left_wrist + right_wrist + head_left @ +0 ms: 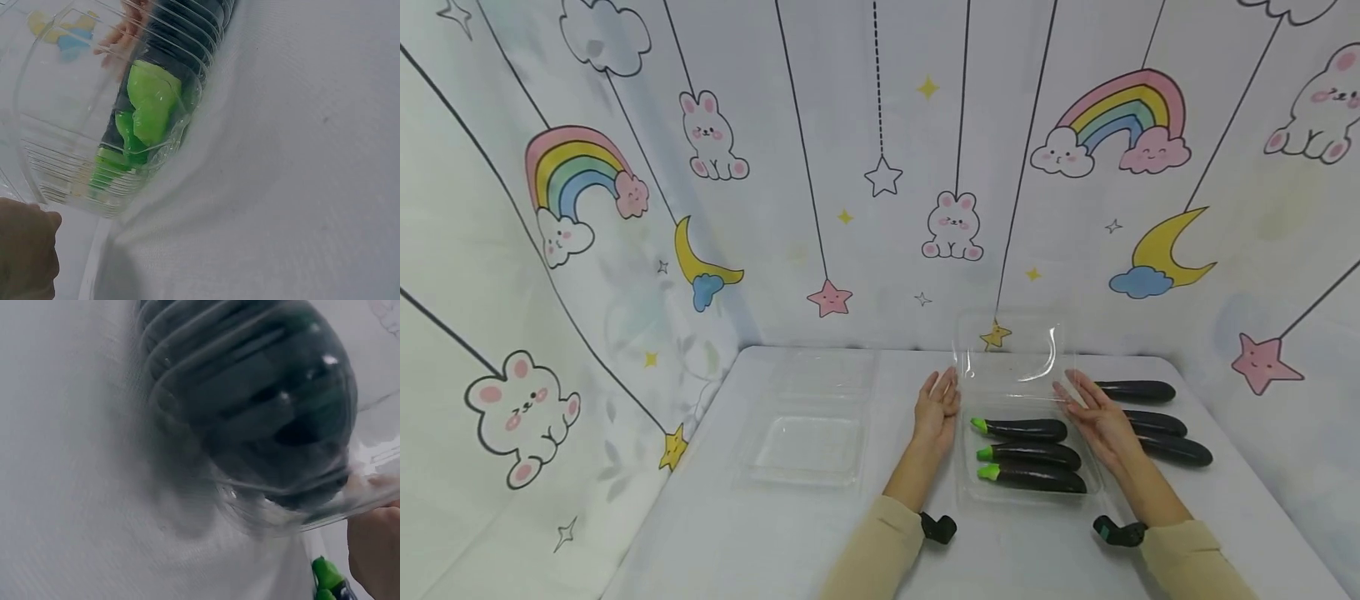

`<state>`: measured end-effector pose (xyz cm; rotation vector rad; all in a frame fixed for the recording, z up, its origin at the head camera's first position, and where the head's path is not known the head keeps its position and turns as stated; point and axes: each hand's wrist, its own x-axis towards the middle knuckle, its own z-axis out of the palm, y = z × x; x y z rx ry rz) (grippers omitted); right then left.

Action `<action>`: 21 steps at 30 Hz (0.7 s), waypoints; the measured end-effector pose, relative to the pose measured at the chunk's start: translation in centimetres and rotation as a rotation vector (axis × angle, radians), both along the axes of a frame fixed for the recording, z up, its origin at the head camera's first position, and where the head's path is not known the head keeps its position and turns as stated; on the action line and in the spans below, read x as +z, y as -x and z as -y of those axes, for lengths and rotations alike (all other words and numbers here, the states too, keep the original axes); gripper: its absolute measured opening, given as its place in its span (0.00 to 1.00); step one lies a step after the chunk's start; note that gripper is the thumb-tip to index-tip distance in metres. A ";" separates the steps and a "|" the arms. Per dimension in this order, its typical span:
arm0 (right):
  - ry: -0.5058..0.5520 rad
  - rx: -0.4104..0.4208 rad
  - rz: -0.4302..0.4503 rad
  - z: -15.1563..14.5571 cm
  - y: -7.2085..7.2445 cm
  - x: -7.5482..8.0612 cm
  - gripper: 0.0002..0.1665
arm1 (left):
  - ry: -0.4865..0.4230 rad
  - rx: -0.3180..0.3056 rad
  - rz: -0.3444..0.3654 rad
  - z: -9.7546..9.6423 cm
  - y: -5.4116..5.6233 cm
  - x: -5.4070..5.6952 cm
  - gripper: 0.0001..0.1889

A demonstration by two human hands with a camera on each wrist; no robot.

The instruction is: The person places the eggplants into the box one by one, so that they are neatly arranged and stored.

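Three dark eggplants (1033, 456) with green stem ends lie side by side in a clear plastic clamshell box (964, 492). Its hinged lid (1011, 362) stands raised at the back. My left hand (935, 410) holds the lid's left edge, and my right hand (1103, 421) holds the right edge between thumb and fingers. Seen close in the left wrist view, the green stems (153, 103) sit against the ribbed box wall, the left hand (28, 250) at the rim. The right wrist view shows an eggplant's rounded end (281, 412) through plastic, the right hand (375, 544) beside it.
Three loose eggplants (1172, 450) lie on the white table right of the box, partly behind the right hand. Another clear clamshell box (805, 446) stands unfolded to the left. A patterned curtain (880, 233) rises along the table's back edge.
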<state>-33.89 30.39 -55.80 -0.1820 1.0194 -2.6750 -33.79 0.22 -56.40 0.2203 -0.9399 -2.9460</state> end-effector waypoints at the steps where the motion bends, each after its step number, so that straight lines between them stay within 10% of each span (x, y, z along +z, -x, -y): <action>1: 0.017 -0.009 0.005 0.1 -0.1 0.0 0.46 | -0.005 0.008 0.002 0.0 0.0 0.0 0.47; 21: 0.375 0.009 0.024 0.5 -0.8 -0.3 0.27 | -0.154 0.154 0.058 -0.7 0.0 0.1 0.21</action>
